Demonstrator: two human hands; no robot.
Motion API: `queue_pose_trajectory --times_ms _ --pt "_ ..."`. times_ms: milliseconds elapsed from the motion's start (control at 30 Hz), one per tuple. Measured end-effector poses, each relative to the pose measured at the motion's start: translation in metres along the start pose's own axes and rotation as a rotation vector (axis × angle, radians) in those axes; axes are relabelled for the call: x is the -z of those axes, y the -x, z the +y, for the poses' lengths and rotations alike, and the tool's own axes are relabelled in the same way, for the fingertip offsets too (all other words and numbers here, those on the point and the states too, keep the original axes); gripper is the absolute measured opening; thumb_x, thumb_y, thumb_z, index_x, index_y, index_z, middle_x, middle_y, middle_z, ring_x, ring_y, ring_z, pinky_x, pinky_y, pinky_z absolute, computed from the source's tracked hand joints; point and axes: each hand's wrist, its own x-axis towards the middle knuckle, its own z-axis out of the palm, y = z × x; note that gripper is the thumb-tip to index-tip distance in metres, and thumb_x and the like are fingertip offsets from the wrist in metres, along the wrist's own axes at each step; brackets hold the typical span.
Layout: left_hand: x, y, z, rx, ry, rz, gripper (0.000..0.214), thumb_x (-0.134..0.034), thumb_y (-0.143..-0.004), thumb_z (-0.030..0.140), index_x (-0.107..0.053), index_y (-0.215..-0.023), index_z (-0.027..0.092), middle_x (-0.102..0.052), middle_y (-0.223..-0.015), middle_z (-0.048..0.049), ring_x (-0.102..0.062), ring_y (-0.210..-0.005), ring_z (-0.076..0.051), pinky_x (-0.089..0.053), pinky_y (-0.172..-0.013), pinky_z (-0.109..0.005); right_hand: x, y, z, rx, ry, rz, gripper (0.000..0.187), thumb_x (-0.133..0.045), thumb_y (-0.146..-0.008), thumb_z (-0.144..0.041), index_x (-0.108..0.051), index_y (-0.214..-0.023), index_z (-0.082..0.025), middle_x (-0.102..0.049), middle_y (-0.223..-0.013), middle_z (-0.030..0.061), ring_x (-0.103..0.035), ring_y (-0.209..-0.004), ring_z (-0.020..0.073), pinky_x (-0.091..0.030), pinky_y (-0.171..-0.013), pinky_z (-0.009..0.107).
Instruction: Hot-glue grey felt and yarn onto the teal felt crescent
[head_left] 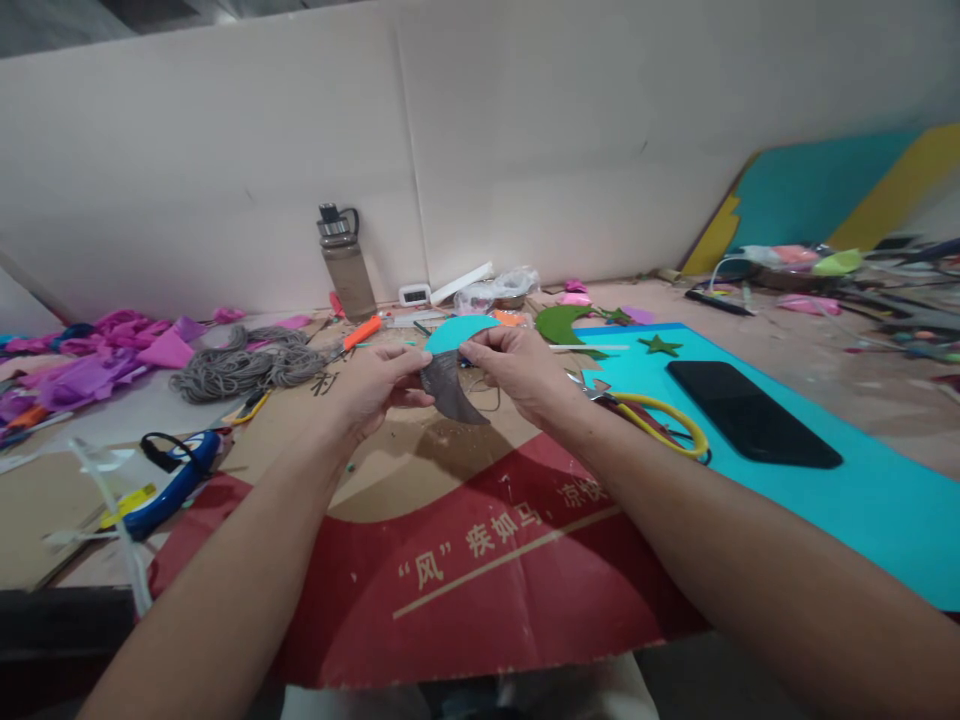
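Observation:
Between my two hands is a crescent-shaped cutout (pixel 456 388), turquoise on its upper part and dark grey on its lower part. My left hand (pixel 390 378) pinches its left edge where the two colours meet. Thumb and fingers of my right hand (pixel 514 365) close on its upper right side. The crescent is held above a brown and red cardboard sheet (pixel 465 590) with printed writing, its grey tip pointing down to the right. Whether the grey part is yarn or cloth I cannot tell. Yellow-handled scissors (pixel 660 415) lie right of my right wrist.
A black phone (pixel 750 412) and a green star (pixel 660 345) rest on a turquoise sheet (pixel 862 520). Behind are a green crescent (pixel 559 323), an orange cutter (pixel 362 332) and a bottle (pixel 347 265). Grey cord (pixel 240 362), purple scraps (pixel 97 385) and a blue device (pixel 172 490) lie left.

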Motion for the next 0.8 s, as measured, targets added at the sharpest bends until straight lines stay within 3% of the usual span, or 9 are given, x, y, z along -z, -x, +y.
queue_pose_trajectory --times_ms 233,367,567,800 --pt "0.0048 -0.0002 0.0024 0.003 0.161 -0.137 0.017 -0.067 -0.069 0.015 -0.07 -0.085 0.011 -0.07 -0.086 -0.007 -0.065 -0.07 -0.012 -0.06 -0.07 -0.026 -0.0019 0.0009 -0.0043 -0.143 -0.246 0.041 0.024 -0.067 -0.071 -0.032 -0.051 -0.061 -0.017 -0.04 -0.057 -0.0065 -0.03 -0.05 0.0051 -0.024 -0.044 0.021" --pt "0.0041 -0.0012 0.0018 0.012 0.193 -0.069 0.013 -0.066 -0.07 0.016 -0.07 -0.08 0.009 -0.071 -0.084 -0.0094 -0.066 -0.069 -0.014 -0.061 -0.067 -0.028 -0.0015 0.0008 -0.0041 -0.146 -0.276 0.022 0.024 -0.067 -0.072 -0.031 -0.051 -0.061 -0.016 -0.04 -0.056 -0.0067 -0.029 -0.049 0.0041 -0.022 -0.044 0.021" --pt "0.0002 -0.0038 -0.0014 0.0 0.147 -0.003 0.009 -0.072 -0.072 0.019 -0.07 -0.073 0.01 -0.066 -0.069 -0.0039 -0.062 -0.061 -0.01 -0.059 -0.061 -0.023 -0.0028 0.0028 -0.0058 -0.154 -0.292 0.01 0.024 -0.068 -0.071 -0.032 -0.052 -0.062 -0.016 -0.042 -0.057 -0.0066 -0.032 -0.049 0.0038 -0.024 -0.044 0.021" --pt "-0.004 0.0003 0.0043 0.008 0.204 0.019 0.005 -0.069 -0.071 0.011 -0.069 -0.075 0.008 -0.067 -0.074 -0.0063 -0.062 -0.06 -0.01 -0.06 -0.06 -0.024 -0.0026 0.0031 -0.0074 -0.136 -0.314 0.029 0.023 -0.067 -0.073 -0.028 -0.051 -0.06 -0.016 -0.04 -0.055 -0.0072 -0.03 -0.049 0.0036 -0.024 -0.044 0.02"
